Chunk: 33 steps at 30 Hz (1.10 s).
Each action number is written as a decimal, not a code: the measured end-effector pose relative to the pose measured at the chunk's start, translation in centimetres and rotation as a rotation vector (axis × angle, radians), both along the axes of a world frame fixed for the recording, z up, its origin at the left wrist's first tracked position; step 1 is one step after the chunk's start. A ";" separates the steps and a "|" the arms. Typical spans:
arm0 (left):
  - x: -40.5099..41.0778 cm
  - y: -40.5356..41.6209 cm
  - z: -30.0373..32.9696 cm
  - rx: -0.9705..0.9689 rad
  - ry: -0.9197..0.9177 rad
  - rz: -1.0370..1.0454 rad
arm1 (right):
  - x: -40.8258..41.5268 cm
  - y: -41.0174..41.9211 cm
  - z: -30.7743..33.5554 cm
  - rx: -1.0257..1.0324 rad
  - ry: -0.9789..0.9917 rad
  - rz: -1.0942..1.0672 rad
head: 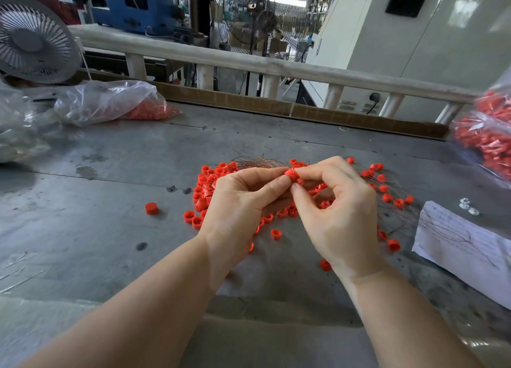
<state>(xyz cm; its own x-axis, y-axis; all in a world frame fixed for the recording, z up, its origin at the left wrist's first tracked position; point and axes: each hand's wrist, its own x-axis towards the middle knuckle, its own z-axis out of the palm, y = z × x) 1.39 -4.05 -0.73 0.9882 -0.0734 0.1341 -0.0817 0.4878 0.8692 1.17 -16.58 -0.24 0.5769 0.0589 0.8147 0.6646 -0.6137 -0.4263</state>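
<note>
Red caps (206, 186), grey table (96, 201)

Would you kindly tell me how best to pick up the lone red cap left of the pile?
Pinch the lone red cap across its side wall, coming down from above. It sits flat on the table, closed end up and clear of the pile, so both sides look free.
</note>
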 end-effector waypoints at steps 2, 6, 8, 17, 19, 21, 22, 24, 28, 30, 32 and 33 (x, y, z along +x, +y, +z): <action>-0.1 -0.1 0.0 0.011 0.003 -0.004 | 0.0 0.0 0.0 -0.021 -0.013 -0.025; -0.3 -0.2 0.1 0.020 0.016 -0.006 | -0.1 0.0 0.0 -0.090 -0.056 -0.057; -0.3 -0.1 0.2 0.028 0.028 -0.003 | -0.2 0.0 0.0 -0.125 -0.068 -0.068; -0.5 -0.3 0.6 0.060 0.084 -0.031 | 0.0 -0.1 -0.1 -0.144 -0.062 -0.095; -0.5 -0.2 0.8 0.065 0.080 -0.047 | 0.1 -0.2 -0.1 -0.137 -0.052 -0.095; -0.6 -0.2 0.9 0.073 0.069 -0.068 | 0.2 -0.2 -0.1 -0.127 -0.046 -0.101; -0.6 -0.2 0.9 0.078 0.063 -0.079 | 0.2 -0.3 -0.1 -0.125 -0.043 -0.109; -0.6 -0.2 0.9 0.088 0.059 -0.089 | 0.2 -0.4 -0.1 -0.129 -0.031 -0.117; -0.6 -0.2 0.9 0.092 0.065 -0.080 | 0.2 -0.4 0.0 -0.150 -0.022 -0.112; -0.6 -0.2 1.0 0.098 0.063 -0.081 | 0.2 -0.4 0.0 -0.162 -0.022 -0.114; -0.7 -0.2 1.0 0.097 0.056 -0.088 | 0.2 -0.4 0.1 -0.179 -0.027 -0.111; -0.7 -0.2 1.0 0.095 0.051 -0.091 | 0.2 -0.4 0.1 -0.187 -0.031 -0.109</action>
<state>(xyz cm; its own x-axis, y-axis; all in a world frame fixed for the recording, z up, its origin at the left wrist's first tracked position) 0.68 -4.22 0.31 0.9823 -0.1729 0.0719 0.0046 0.4060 0.9138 1.40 -17.00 -0.15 0.5633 0.1494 0.8127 0.6009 -0.7491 -0.2788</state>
